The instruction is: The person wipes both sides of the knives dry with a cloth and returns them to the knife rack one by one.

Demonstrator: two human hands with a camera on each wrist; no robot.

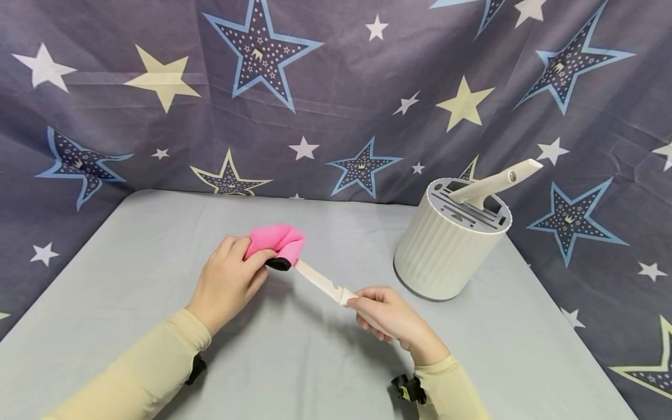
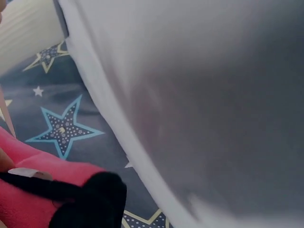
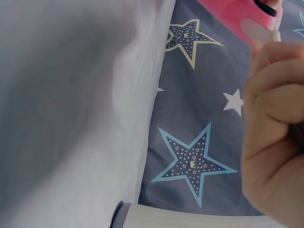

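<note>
My left hand [image 1: 228,283] holds a bunched pink cloth [image 1: 275,238] with a black patch [image 1: 278,264] on its lower side. In the left wrist view the pink cloth [image 2: 71,173] looks soft and plush, with a black end lying across it. The right hand [image 1: 391,315] grips a white-handled knife [image 1: 317,281], its pale blade slanting up and left toward the cloth. At the cloth's edge the blade's tip end is hidden. In the right wrist view, curled fingers [image 3: 275,90] wrap the handle, which is mostly covered.
A ribbed cream knife block [image 1: 446,251] with a slotted grey top stands at the right on the grey-covered table [image 1: 252,373]. A white handle [image 1: 496,181] sticks out of it, slanting up to the right. Behind hangs a star-patterned curtain [image 1: 336,111].
</note>
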